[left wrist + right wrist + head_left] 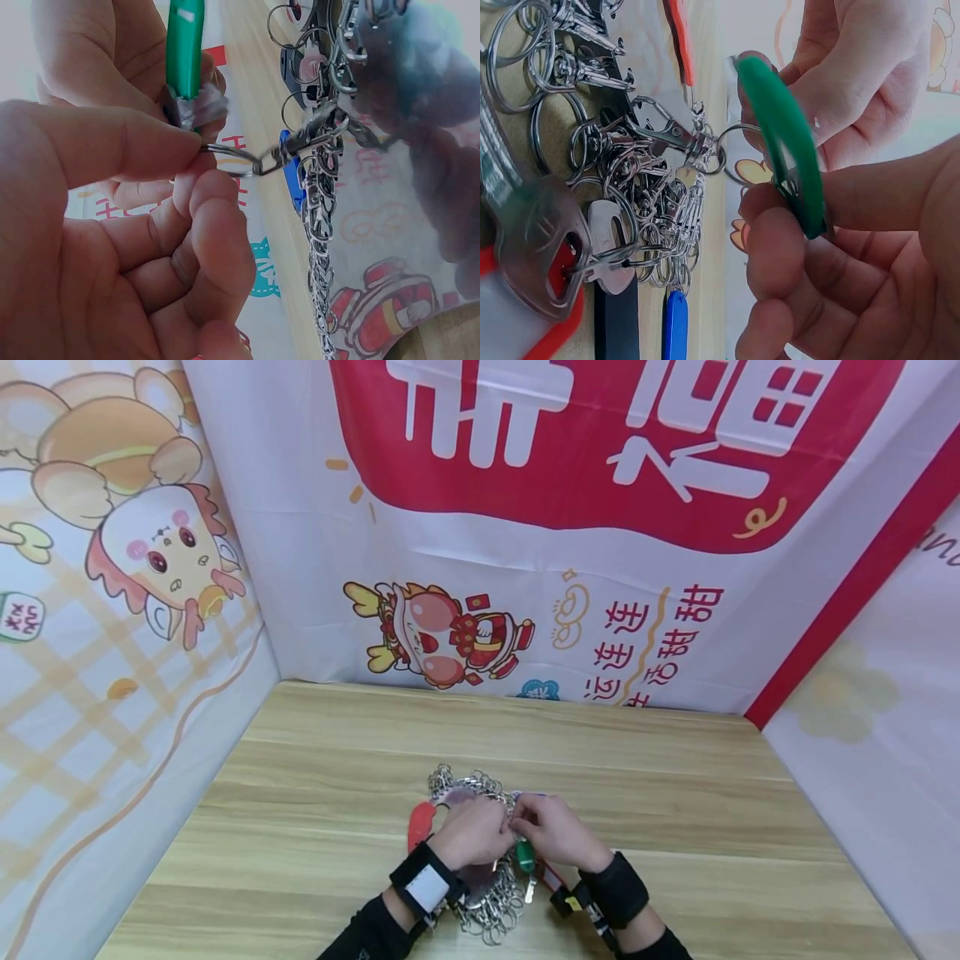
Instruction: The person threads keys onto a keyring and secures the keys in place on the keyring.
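Left hand [471,833]: held low over the wooden bench [315,793], thumb and forefinger pinched on a thin steel split ring [229,154]. Right hand [553,828]: set against the left, fingers curled round one green plastic key tag [784,142]. Ring joined by a clasp to a heap of silver rings and clasps [487,902], too many to be counted, lying beneath both hands. One blue tag [675,334] and one red tag [418,822] are seen in the heap.

Pile of keyrings [480,852] lies on table [300,793] near front edge, under both hands, banner wall [525,568] behind.
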### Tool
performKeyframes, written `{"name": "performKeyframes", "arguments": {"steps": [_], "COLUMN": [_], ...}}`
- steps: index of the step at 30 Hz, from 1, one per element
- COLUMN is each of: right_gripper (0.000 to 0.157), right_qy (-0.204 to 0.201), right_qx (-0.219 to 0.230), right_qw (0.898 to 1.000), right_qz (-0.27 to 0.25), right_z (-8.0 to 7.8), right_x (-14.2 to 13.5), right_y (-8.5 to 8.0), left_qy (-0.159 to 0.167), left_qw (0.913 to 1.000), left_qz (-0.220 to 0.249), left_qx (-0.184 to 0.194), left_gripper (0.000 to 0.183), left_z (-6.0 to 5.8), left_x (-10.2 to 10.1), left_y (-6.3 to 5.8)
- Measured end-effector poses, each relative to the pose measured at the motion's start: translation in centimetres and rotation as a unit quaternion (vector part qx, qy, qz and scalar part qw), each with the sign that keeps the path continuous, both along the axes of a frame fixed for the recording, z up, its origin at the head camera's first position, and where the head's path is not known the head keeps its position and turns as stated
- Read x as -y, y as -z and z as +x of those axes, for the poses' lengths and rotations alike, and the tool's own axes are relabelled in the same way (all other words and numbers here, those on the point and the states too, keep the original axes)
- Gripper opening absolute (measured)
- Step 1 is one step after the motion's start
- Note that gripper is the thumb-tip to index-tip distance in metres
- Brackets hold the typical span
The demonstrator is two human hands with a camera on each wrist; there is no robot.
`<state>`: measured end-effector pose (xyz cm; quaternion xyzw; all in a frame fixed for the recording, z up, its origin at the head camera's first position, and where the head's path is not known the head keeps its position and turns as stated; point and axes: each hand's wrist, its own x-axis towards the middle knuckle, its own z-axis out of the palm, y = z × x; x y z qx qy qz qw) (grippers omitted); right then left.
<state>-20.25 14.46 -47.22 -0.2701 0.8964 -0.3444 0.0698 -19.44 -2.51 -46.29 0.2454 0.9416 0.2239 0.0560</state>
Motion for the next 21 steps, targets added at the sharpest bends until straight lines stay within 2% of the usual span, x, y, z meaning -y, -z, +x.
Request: {"name": "performKeyframes", "arguments": {"steps": [6, 13, 21], "right_gripper": [0.01, 0.01, 0.013], "right_qy": [0.01, -0.002, -0.02], "right_qx": [0.005, 0.014, 0.0], "right_qw": [1.0, 1.0, 1.0], "right_qz": [0.0, -0.011, -0.017], "right_z": [0.2, 0.21, -0.03], "right_x": [0.04, -0.07, -0.26], "right_y": [0.14, 0.07, -0.51], "left_qy": [0.009, 0.004, 0.033], "left_qw": [0.9999, 0.9995, 0.999], "left_qz": [0.007, 0.018, 0.028], "left_qx": [0.012, 0.027, 0.016], "left_gripper": [0.039, 0.016, 0.007], "left_z": [0.16, 0.13, -0.34], "left_x": [-0.13, -0.12, -0.11], "left_y": [0.34, 0.39, 0.11]}}
